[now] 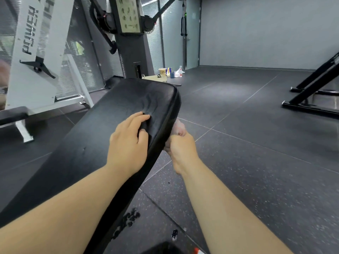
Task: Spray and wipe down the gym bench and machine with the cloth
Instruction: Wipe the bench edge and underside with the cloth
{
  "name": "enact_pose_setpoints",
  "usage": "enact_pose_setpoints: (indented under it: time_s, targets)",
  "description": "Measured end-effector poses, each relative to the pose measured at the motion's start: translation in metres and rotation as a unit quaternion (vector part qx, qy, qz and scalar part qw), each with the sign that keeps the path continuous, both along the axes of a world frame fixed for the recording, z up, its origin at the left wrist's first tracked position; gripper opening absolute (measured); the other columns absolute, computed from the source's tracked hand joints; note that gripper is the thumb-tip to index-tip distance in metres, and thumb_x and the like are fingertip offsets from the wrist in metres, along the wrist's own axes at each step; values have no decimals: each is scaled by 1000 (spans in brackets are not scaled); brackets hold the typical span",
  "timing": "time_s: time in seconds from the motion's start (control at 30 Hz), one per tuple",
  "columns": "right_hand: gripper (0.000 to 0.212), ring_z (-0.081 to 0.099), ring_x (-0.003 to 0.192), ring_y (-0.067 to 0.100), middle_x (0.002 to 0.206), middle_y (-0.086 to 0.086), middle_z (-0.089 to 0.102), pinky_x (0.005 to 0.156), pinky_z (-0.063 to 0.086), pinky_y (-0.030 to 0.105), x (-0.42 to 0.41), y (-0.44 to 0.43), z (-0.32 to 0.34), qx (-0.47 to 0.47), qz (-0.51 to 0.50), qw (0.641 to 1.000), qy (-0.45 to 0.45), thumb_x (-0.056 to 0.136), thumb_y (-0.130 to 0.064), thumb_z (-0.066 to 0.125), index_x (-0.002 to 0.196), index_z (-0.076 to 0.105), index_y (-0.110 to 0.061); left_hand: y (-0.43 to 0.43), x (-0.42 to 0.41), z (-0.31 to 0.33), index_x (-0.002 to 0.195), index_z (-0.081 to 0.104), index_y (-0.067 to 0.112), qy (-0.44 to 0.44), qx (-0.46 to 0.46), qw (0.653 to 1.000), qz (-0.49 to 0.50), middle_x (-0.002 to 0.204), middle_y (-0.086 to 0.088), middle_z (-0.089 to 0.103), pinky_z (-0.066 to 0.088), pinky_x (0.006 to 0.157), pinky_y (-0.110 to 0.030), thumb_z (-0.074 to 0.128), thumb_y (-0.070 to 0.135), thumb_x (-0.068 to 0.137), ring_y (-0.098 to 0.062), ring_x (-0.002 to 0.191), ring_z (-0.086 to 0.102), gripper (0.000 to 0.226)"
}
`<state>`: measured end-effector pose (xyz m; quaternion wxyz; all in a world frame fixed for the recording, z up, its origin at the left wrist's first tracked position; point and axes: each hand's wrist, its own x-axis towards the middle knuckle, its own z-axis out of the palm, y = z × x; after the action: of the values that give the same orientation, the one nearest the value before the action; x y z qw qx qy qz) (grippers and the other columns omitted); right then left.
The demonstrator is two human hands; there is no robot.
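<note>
The left hand [128, 142] presses down on top of the bench [82, 158], fingers fairly straight. The right hand [181, 151] grips the pale cloth [178, 126], bunched against the bench's right edge. So bunched, it could skip patches or slip off.

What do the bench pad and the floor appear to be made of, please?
Bench pad: probably black vinyl or leather over foam, faintly shiny; it wrinkles by the left hand. Floor: likely dark speckled rubber tiles, matte, with seams.
</note>
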<state>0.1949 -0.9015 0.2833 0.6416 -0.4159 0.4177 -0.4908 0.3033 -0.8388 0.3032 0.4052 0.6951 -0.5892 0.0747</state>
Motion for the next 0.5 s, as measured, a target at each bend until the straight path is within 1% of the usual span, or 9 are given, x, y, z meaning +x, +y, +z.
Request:
enact_pose_setpoints:
  time_s: [0.07, 0.13, 0.2, 0.27, 0.33, 0.37, 0.43, 0.47, 0.5]
  targets:
    - [27, 58, 70, 25, 67, 5, 62, 78, 59, 44, 0, 22, -19, -27, 37, 999, -21, 86, 8, 40, 82, 60, -9, -2, 1, -1, 132, 55, 30, -3, -6, 1000, -2, 145, 15, 46, 24, 105, -27, 37, 21, 92, -11, 133, 37, 44]
    - [30, 50, 70, 21, 63, 3, 51, 73, 55, 44, -2, 41, -36, -39, 64, 997, 14, 79, 12, 41, 69, 50, -15, -2, 2, -2, 131, 56, 29, -3, -10, 1000, -2, 145, 14, 47, 24, 103, -26, 39, 18, 94, -11, 133, 37, 43]
    - [29, 44, 74, 20, 68, 5, 44, 69, 44, 35, -9, 48, -49, -36, 96, 992, 79, 74, 14, 42, 68, 44, -14, -1, 2, -2, 131, 56, 29, 0, -11, 1000, -3, 146, 13, 46, 23, 103, -25, 40, 15, 95, -11, 133, 37, 42]
    - [24, 51, 72, 21, 69, 9, 51, 64, 45, 34, -19, 38, -47, -28, 88, 992, 88, 71, 13, 44, 70, 50, -10, 1, 2, -2, 134, 55, 28, 3, -3, 1000, -9, 147, 12, 45, 25, 107, -29, 41, 13, 97, -13, 135, 37, 43]
    - [19, 59, 72, 23, 70, 9, 61, 58, 47, 31, -27, 11, -31, 1, -3, 999, 35, 72, 5, 50, 79, 59, -11, 2, 2, -2, 136, 53, 28, 4, 5, 1000, -17, 149, 12, 43, 26, 112, -33, 39, 14, 98, -13, 136, 36, 43]
    - [17, 60, 66, 20, 65, 6, 61, 53, 45, 28, -27, -3, -20, 19, -27, 999, -10, 79, 2, 51, 82, 58, -13, 2, 3, -3, 137, 52, 28, 7, 7, 1000, -19, 150, 12, 42, 25, 113, -33, 38, 14, 99, -13, 137, 35, 43]
    - [24, 54, 52, 14, 57, 4, 54, 49, 40, 23, -22, -15, 0, 49, 2, 994, -102, 93, 1, 39, 83, 49, -17, 2, 4, -3, 137, 52, 28, 14, 6, 1000, -22, 151, 12, 41, 24, 114, -33, 38, 14, 99, -12, 138, 34, 43]
    - [29, 58, 57, 16, 63, 8, 59, 53, 44, 24, -18, -11, 7, 47, 21, 992, -112, 92, 6, 34, 85, 51, -17, 1, 5, -3, 137, 53, 28, 18, 0, 1000, -23, 150, 12, 42, 25, 114, -34, 38, 13, 99, -12, 138, 35, 43]
    - [36, 67, 72, 21, 78, 13, 67, 61, 51, 27, -14, -2, 9, 30, 43, 993, -105, 88, 12, 31, 89, 55, -15, 0, 5, -3, 135, 54, 27, 22, -6, 999, -25, 149, 11, 44, 26, 114, -35, 39, 12, 98, -13, 137, 36, 43]
